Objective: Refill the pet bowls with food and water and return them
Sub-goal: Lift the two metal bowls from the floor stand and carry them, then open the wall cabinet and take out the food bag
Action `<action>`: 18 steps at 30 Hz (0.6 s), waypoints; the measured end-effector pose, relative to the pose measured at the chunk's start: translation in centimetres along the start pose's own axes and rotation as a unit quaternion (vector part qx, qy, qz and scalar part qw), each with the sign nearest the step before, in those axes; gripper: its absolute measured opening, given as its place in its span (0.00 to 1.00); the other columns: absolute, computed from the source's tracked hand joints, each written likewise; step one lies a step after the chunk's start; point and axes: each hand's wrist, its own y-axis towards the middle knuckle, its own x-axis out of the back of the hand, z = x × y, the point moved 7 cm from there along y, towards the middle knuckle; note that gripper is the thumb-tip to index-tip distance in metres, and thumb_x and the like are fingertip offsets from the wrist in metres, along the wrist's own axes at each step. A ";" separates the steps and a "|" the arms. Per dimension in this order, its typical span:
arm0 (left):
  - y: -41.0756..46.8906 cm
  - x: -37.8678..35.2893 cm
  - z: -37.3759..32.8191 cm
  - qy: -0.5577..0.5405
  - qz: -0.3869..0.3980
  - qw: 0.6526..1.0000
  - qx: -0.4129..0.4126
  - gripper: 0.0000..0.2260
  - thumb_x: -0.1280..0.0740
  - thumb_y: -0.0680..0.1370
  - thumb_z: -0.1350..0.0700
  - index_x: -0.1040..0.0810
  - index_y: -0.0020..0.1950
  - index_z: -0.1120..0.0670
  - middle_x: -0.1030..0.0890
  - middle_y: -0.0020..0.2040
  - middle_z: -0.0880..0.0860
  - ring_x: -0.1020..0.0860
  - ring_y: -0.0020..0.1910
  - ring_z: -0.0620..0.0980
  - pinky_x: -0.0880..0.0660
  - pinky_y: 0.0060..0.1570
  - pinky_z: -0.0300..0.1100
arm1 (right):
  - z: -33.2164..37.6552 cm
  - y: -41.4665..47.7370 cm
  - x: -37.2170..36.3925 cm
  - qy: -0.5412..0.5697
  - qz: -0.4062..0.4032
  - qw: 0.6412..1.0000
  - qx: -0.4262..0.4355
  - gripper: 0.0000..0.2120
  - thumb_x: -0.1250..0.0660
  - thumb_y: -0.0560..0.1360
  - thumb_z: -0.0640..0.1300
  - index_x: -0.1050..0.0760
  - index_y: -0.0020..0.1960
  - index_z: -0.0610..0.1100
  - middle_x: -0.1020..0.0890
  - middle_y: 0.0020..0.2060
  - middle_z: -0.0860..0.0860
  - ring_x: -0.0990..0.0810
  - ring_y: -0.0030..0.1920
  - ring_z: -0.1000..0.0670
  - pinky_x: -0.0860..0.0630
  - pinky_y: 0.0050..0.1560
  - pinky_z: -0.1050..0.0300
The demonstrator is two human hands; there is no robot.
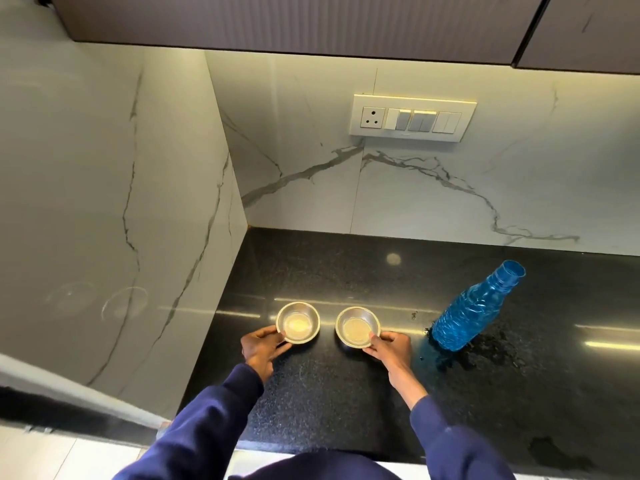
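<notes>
Two small steel bowls stand side by side on the black granite counter [346, 271]. My left hand [260, 348] grips the near-left rim of the left bowl [298, 320]. My right hand [389, 346] grips the near-right rim of the right bowl [356, 325]. Both bowls look shiny inside; I cannot tell whether they hold anything. A blue plastic bottle [474, 306] without a cap stands to the right of the bowls, apart from my right hand.
A white marble wall [104, 202] closes the counter on the left, and a marble backsplash with a switch panel [412, 117] runs behind it. Dark cabinets [311, 22] hang overhead. Wet patches lie on the counter around the bottle's base.
</notes>
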 end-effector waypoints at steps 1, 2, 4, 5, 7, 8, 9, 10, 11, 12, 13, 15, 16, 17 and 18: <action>-0.1 0.0 0.0 -0.001 0.001 1.000 0.000 0.17 0.33 0.78 0.73 0.27 0.68 0.72 0.22 0.63 0.71 0.21 0.60 0.67 0.21 0.60 0.59 | 0.0 -0.1 0.0 0.001 0.005 1.000 -0.001 0.02 0.29 0.76 0.30 0.21 0.47 0.34 0.16 0.47 0.35 0.14 0.46 0.38 0.16 0.51 0.44; -0.2 0.0 0.0 -0.001 0.001 1.000 0.001 0.17 0.34 0.79 0.73 0.27 0.68 0.72 0.22 0.64 0.71 0.21 0.61 0.67 0.21 0.61 0.59 | 0.1 -0.1 -0.1 0.003 0.010 1.000 -0.001 0.02 0.29 0.76 0.29 0.21 0.48 0.33 0.16 0.47 0.36 0.14 0.45 0.39 0.16 0.52 0.44; -0.4 0.1 0.1 -0.007 -0.005 1.000 0.005 0.18 0.35 0.80 0.74 0.28 0.70 0.70 0.23 0.66 0.71 0.22 0.65 0.68 0.24 0.65 0.60 | 0.2 -0.2 0.0 0.003 0.019 1.000 0.003 0.04 0.30 0.76 0.29 0.21 0.51 0.32 0.16 0.46 0.36 0.14 0.43 0.43 0.16 0.52 0.46; -0.6 0.2 0.0 -0.010 -0.009 1.000 0.007 0.19 0.36 0.80 0.75 0.28 0.70 0.70 0.23 0.67 0.71 0.22 0.65 0.67 0.25 0.67 0.60 | 0.3 -0.3 0.1 0.001 0.021 1.000 0.005 0.06 0.30 0.76 0.29 0.21 0.52 0.31 0.16 0.45 0.36 0.14 0.43 0.43 0.16 0.52 0.46; -1.1 0.6 -0.1 -0.014 -0.016 1.000 0.008 0.20 0.37 0.79 0.76 0.30 0.72 0.69 0.24 0.68 0.71 0.23 0.68 0.67 0.26 0.69 0.61 | 0.3 -0.4 0.4 -0.008 0.024 1.000 0.008 0.09 0.29 0.76 0.29 0.22 0.56 0.30 0.16 0.43 0.39 0.14 0.44 0.41 0.16 0.53 0.45; -1.4 0.8 -0.1 -0.017 -0.021 1.000 0.007 0.21 0.37 0.79 0.76 0.30 0.72 0.69 0.24 0.68 0.70 0.23 0.68 0.67 0.26 0.69 0.61 | 0.3 -0.5 0.6 -0.015 0.025 1.000 0.010 0.11 0.29 0.76 0.30 0.22 0.58 0.30 0.16 0.43 0.39 0.13 0.44 0.40 0.16 0.54 0.44; -1.7 1.1 -0.2 -0.022 -0.025 0.999 0.006 0.21 0.37 0.79 0.75 0.29 0.72 0.68 0.24 0.68 0.70 0.23 0.68 0.67 0.26 0.69 0.61 | 0.4 -0.6 0.9 -0.025 0.025 0.999 0.014 0.11 0.29 0.76 0.30 0.22 0.58 0.30 0.16 0.42 0.40 0.13 0.45 0.39 0.16 0.54 0.43; -2.2 1.4 -0.2 -0.026 -0.030 0.999 0.004 0.21 0.37 0.79 0.75 0.29 0.72 0.68 0.24 0.68 0.70 0.23 0.68 0.66 0.25 0.69 0.61 | 0.5 -0.7 1.2 -0.038 0.023 0.999 0.018 0.12 0.28 0.76 0.31 0.22 0.58 0.30 0.16 0.43 0.39 0.13 0.45 0.39 0.16 0.55 0.43; -2.6 1.6 -0.3 -0.026 -0.034 0.999 0.000 0.20 0.36 0.80 0.74 0.28 0.72 0.68 0.23 0.68 0.69 0.22 0.67 0.66 0.25 0.68 0.61 | 0.8 -1.0 1.6 -0.055 0.022 0.998 0.025 0.12 0.28 0.76 0.31 0.22 0.59 0.30 0.16 0.45 0.38 0.13 0.45 0.40 0.16 0.55 0.42; -3.0 1.7 -0.6 -0.021 -0.034 0.999 -0.008 0.19 0.36 0.80 0.73 0.27 0.71 0.67 0.23 0.67 0.69 0.22 0.66 0.65 0.25 0.68 0.61 | 1.2 -1.3 1.9 -0.073 0.022 0.996 0.037 0.13 0.28 0.76 0.31 0.22 0.59 0.30 0.16 0.47 0.38 0.14 0.45 0.42 0.16 0.55 0.42; -3.7 1.7 -1.0 -0.012 -0.030 0.999 -0.023 0.18 0.36 0.81 0.72 0.26 0.71 0.67 0.22 0.67 0.68 0.22 0.65 0.64 0.25 0.67 0.62 | 2.0 -1.7 2.2 -0.091 0.025 0.994 0.053 0.13 0.28 0.76 0.31 0.21 0.60 0.31 0.16 0.48 0.37 0.14 0.44 0.44 0.16 0.55 0.42; -5.5 1.0 -2.4 0.013 -0.017 0.998 -0.064 0.15 0.36 0.81 0.71 0.24 0.68 0.66 0.21 0.65 0.67 0.21 0.64 0.64 0.23 0.66 0.62 | 4.6 -3.0 3.1 -0.124 0.038 0.986 0.102 0.13 0.29 0.76 0.31 0.21 0.61 0.33 0.15 0.51 0.38 0.15 0.46 0.45 0.16 0.55 0.43; -6.6 0.5 -3.6 0.029 -0.010 0.995 -0.095 0.14 0.35 0.81 0.70 0.23 0.66 0.66 0.20 0.63 0.66 0.20 0.63 0.64 0.23 0.65 0.62 | 6.5 -3.7 3.5 -0.140 0.044 0.979 0.138 0.13 0.29 0.76 0.32 0.20 0.60 0.35 0.15 0.51 0.39 0.15 0.48 0.45 0.16 0.55 0.45; -7.7 -0.2 -5.1 0.048 0.000 0.990 -0.133 0.13 0.34 0.80 0.70 0.21 0.65 0.65 0.18 0.62 0.65 0.19 0.62 0.64 0.22 0.64 0.62 | 8.6 -4.5 3.7 -0.153 0.050 0.970 0.183 0.13 0.29 0.76 0.33 0.20 0.60 0.37 0.14 0.50 0.41 0.15 0.49 0.47 0.17 0.55 0.47; -9.1 -1.0 -7.0 0.067 0.014 0.981 -0.181 0.13 0.33 0.80 0.69 0.20 0.64 0.63 0.17 0.60 0.63 0.18 0.61 0.63 0.22 0.63 0.62 | 11.1 -5.4 4.1 -0.162 0.054 0.957 0.233 0.13 0.28 0.76 0.34 0.19 0.60 0.39 0.13 0.49 0.44 0.15 0.49 0.49 0.17 0.55 0.49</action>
